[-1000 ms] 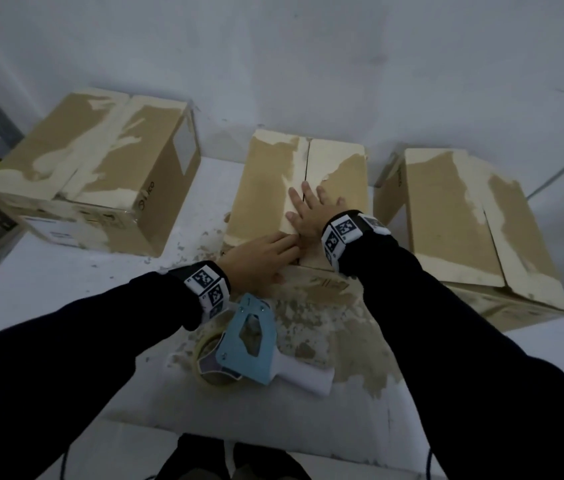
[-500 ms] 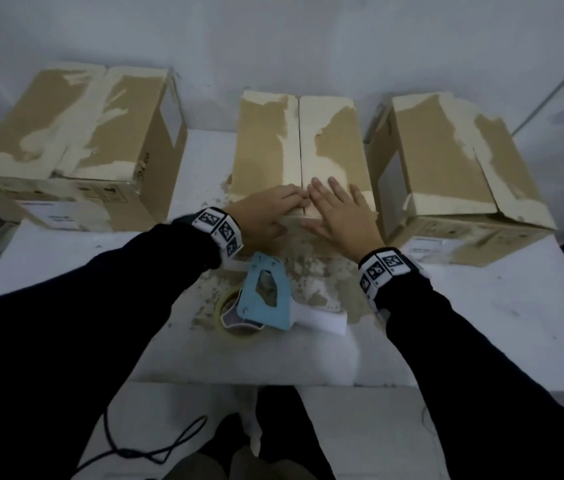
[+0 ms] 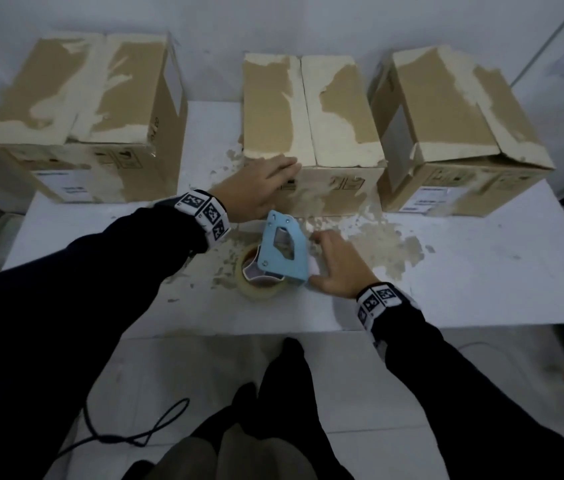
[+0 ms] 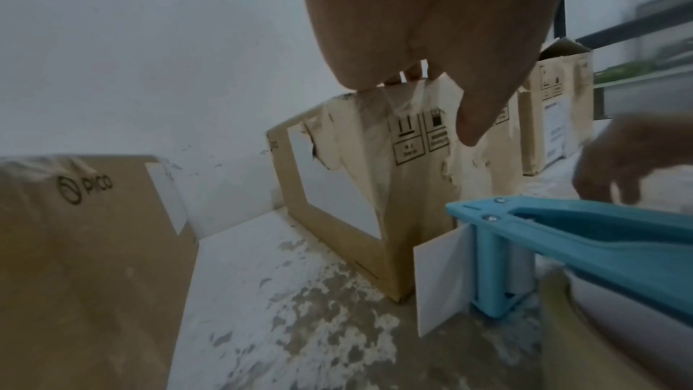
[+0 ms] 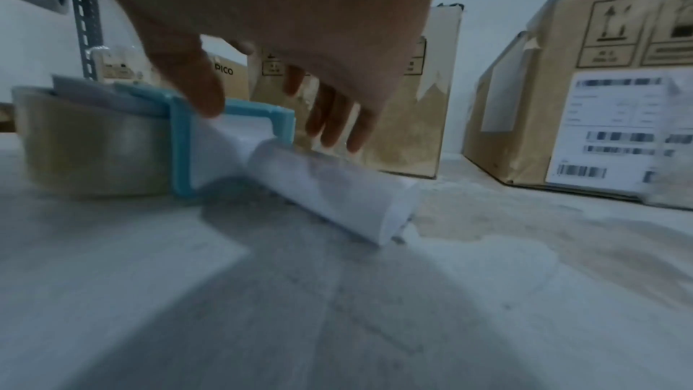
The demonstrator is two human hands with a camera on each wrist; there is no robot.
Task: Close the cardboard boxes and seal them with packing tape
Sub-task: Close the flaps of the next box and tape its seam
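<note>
The right hand had left the top of the middle box, where it lay flat half a second earlier, and now reached over the white handle of the tape dispenser on the table. Its fingers were spread and loosely bent above the handle, the thumb over the blue frame; they had not closed round it, and whether they touched it could not be told.

The left hand had stayed at the near left corner of the middle box, fingers straight and pressed flat on the left flap at its front edge. Both flaps of that box lay down, meeting along the centre seam, with no tape across them.

The dispenser lay where it had been, on its side just in front of the middle box, its roll toward the person. The left box and the right box stood on either side, as before; the right box's flaps were not lying fully flat.
</note>
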